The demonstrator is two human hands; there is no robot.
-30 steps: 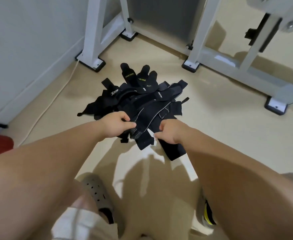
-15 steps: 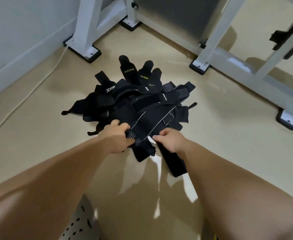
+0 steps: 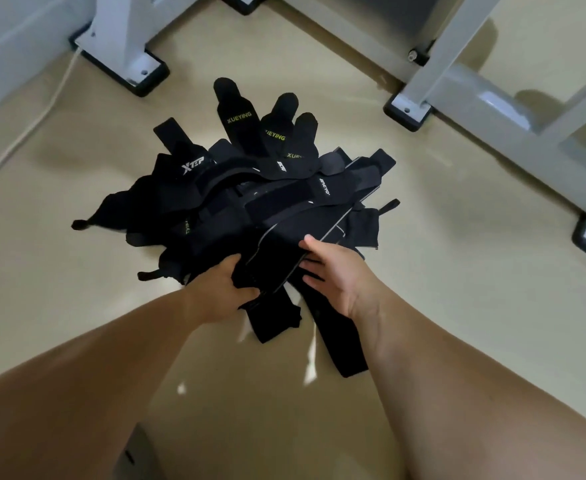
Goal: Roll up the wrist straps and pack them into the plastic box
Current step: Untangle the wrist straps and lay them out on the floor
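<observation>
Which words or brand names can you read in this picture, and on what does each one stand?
"XUEYING": far strap tip.
"UEYING", first letter hidden: next tip.
"XUE", rest hidden: third tip.
"XTEP": left strap.
Too blurred: white logo, second white logo, green print.

A loose heap of black wrist straps (image 3: 250, 202) lies unrolled on the beige floor (image 3: 457, 306). The flat fabric bands overlap in many directions, ends fanning outward. Three rounded tips (image 3: 237, 116) at the far side carry yellow-green XUEYING lettering. A band at the left has a white XTEP logo (image 3: 192, 165). At the near edge, a wide strap (image 3: 274, 265) with pale edging lies on top, held between the left hand (image 3: 218, 296) and the right hand (image 3: 336, 271). A long strap (image 3: 333, 334) trails nearer, flat on the floor.
</observation>
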